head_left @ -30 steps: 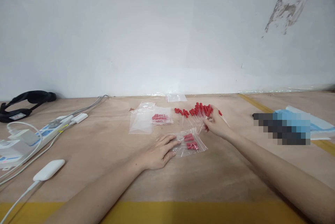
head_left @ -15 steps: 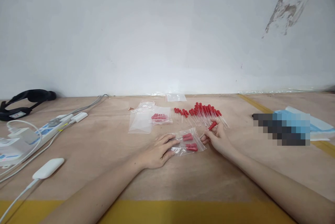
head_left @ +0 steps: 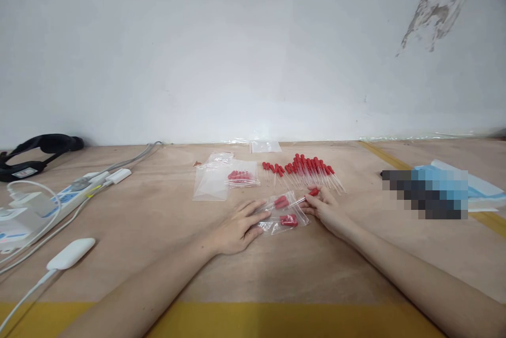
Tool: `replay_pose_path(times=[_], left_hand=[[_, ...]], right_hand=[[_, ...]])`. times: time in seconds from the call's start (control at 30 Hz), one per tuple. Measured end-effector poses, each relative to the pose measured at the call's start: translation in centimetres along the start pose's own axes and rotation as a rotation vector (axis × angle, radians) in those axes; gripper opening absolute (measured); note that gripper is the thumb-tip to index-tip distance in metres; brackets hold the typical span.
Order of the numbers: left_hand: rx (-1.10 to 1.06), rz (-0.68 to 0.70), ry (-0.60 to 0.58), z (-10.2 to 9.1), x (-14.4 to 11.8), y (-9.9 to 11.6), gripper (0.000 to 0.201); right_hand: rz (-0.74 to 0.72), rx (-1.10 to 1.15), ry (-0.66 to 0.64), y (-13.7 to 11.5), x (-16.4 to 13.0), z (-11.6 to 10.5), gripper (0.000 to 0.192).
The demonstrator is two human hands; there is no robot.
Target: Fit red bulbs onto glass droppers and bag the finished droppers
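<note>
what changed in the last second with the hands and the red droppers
The right hand took one red-capped dropper from the row of droppers and brought it back to the small clear bag. The left hand stayed flat on that bag.

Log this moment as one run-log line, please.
left hand: flat on clear plastic zip bag | right hand: pinching red-bulbed glass dropper at bag mouth | loose dropper pile behind

On the tan plywood table (head_left: 158, 222) with its yellow front stripe (head_left: 276, 322), the clear plastic zip bag (head_left: 282, 214) holds red-capped glass droppers (head_left: 290, 220); behind it lies a row of identical red-bulbed droppers (head_left: 304, 169). At the table's left end: a white power strip (head_left: 43, 206) and a black headband (head_left: 35, 151).
</note>
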State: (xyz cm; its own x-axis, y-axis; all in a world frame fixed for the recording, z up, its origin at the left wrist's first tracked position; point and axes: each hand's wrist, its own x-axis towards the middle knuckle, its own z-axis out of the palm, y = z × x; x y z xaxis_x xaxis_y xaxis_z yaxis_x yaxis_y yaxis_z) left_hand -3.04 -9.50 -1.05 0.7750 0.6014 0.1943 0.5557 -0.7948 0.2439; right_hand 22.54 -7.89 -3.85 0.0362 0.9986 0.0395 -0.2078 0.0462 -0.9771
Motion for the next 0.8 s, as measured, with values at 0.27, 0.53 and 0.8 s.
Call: replay_pose_path(times=[0.27,0.53,0.8], left_hand=[[-0.018,0.05,-0.018,0.2,0.3,0.0,0.041],[-0.014,0.045,-0.04,0.2,0.2,0.0,0.041],[-0.011,0.039,-0.041,0.3,0.3,-0.1,0.041]], right_hand=[[-0.144,-0.616,-0.169,-0.5,0.1,-1.1,0.025],[-0.256,-0.83,-0.245,-0.3,0.9,-0.9,0.019],[-0.164,-0.705,-0.373,-1.0,0.4,-0.2,0.021]])
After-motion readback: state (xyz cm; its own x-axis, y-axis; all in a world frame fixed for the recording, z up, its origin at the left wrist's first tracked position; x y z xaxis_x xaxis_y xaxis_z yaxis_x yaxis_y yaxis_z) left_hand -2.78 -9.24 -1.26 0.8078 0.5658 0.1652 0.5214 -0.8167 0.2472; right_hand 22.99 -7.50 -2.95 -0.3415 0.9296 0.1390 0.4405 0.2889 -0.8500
